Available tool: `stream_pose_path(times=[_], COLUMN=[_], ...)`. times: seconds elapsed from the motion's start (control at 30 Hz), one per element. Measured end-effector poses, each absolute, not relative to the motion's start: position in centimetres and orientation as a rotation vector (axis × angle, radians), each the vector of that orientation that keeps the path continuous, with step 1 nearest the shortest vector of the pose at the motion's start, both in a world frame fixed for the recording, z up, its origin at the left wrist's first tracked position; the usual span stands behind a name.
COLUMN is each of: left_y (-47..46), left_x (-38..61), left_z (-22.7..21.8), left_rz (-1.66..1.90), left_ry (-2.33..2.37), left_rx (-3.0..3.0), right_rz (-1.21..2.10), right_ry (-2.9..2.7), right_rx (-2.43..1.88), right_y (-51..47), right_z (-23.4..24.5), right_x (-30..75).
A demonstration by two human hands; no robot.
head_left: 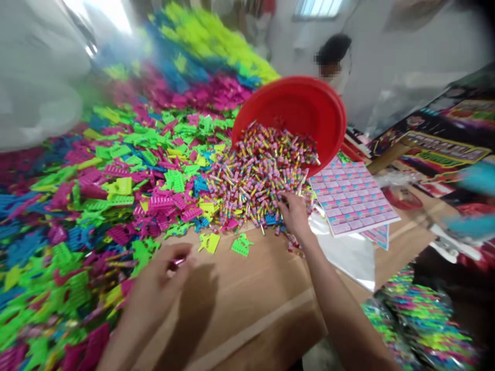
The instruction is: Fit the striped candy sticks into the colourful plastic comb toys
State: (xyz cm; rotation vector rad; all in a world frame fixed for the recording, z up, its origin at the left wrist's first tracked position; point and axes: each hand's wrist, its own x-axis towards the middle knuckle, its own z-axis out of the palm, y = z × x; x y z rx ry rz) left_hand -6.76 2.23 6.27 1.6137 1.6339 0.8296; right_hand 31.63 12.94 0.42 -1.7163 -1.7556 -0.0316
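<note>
Striped stick-shaped pieces (261, 178), shown heaped on the table (247, 293) and lying partly inside the mouth of a tilted red plastic basin (290, 111). Legible writing: the word "FORMULA", in dark letters on a yellow-edged panel of a printed board (444, 147) at upper right; the printing on a pink gridded sheet (351, 198) is too small to read. Right hand (296, 216): fingers curled downward, touching the near edge of the heap; whether anything is held cannot be told. Left hand (164, 273): thumb and fingers pressed together, pinching a small shiny pink piece (178, 261) above the table, well apart from the heap. Stick-shaped pieces: short, narrow cylinders banded in pink, yellow, blue and silver, lying at all angles, a few scattered just past the right hand. Flat comb-like plastic pieces (116, 206) in green, magenta, blue and yellow cover the table to the left and touch the heap. The pink sheet rests on a clear plastic sheet (344, 257) to the right of the heap. A plastic bag of coloured pieces (417, 324) lies at lower right. A second person (332, 56) stands in the background, blurred.
</note>
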Motion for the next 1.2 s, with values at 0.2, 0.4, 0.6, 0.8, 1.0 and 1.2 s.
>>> stream_pose_path(times=[0.2,0.4,0.6,0.8,1.0,1.2], left_y=[5.4,6.4,5.6,4.0,3.2,2.6], left_x=[3.3,5.6,3.9,1.1,-0.8,-0.5], left_z=[0.8,-1.8,-2.3,-1.3,0.8,2.3], left_rz=[0.636,0.593,0.634,0.978,1.111,1.199], left_ry=[1.397,1.505,1.498,1.367,1.201,1.094], left_rx=[1.849,2.048,1.853,1.066,0.680,0.425], right_rz=[-0.091,-0.007,0.157,0.324,0.760,1.145], right_ry=[-1.758,-1.752,-1.770,-1.715,-1.752,-1.601], right_rx=[-1.743,-1.699,-1.575,-1.516,-1.385,-1.203], right_y=[14.0,12.0,11.6,8.7,3.8,1.4], right_z=[-2.2,-4.5,-3.7,-0.7,0.7,0.3], right_x=[27.8,24.6,24.5,25.1,21.3,17.1])
